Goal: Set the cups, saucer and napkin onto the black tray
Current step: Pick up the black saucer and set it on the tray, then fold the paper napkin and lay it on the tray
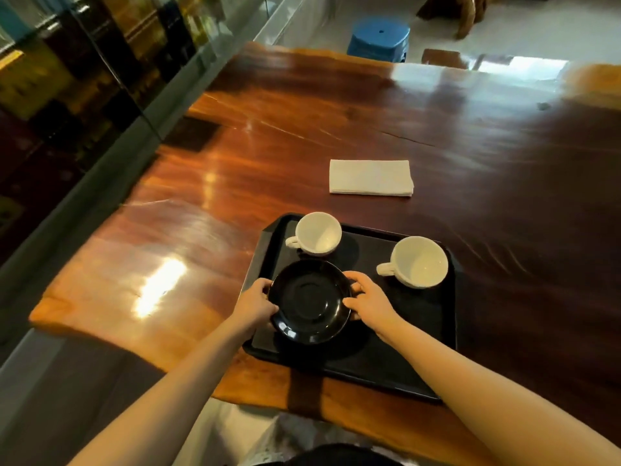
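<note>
A black tray lies at the near edge of the wooden table. Two white cups stand on it: one at its far left corner, the other at its far right. A glossy black saucer sits over the tray's left part, held by its rim between both hands. My left hand grips its left edge and my right hand its right edge. Whether the saucer rests on the tray or hovers just above, I cannot tell. A folded white napkin lies on the table beyond the tray.
The polished wooden table stretches far ahead and to the right. A glass wall runs along its left side. A blue plastic stool stands on the floor past the table's far end.
</note>
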{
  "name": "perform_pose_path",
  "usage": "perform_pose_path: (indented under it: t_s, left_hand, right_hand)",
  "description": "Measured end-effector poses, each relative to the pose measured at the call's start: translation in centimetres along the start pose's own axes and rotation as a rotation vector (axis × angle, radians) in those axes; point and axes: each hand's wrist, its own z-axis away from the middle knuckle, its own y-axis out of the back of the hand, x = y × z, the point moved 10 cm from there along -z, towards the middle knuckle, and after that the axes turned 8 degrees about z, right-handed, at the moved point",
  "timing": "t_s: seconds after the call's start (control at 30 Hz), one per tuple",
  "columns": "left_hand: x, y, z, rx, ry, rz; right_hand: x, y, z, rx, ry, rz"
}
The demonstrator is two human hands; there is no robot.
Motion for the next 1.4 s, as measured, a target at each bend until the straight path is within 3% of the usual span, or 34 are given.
perform_pose_path:
  t_s: [0.5,0.67,0.87,1.03,1.27,1.4]
  left_hand:
    - [-1.3,-0.5,-1.6,-0.070,-0.172,-0.530]
    - [1.6,1.5,-2.4,-0.072,-0.255,-0.651]
    - [11.9,4.8,-3.9,0.014,-0.411,-0.531]
    - [19.9,2.7,-7.7,0.008,-0.438,-0.375]
    - [23.2,-4.0,-14.5,-0.120,-0.209,-0.228]
    - [23.1,-5.4,-18.9,0.023,-0.127,-0.265]
  right_hand:
    - [2.0,-2.3,-0.6,0.101,-0.060,0.240]
    - [1.4,-2.5,-0.2,0.084,-0.084,0.294]
    - [-3.8,0.3,1.9,0.247,0.029,0.580]
    - [-9.3,6.5,1.9,0.415,0.209,0.642]
    - [-12.2,16.8,-7.3,0.469,0.091,0.738]
    - [-12.2,18.1,-13.5,0.391,0.055,0.803]
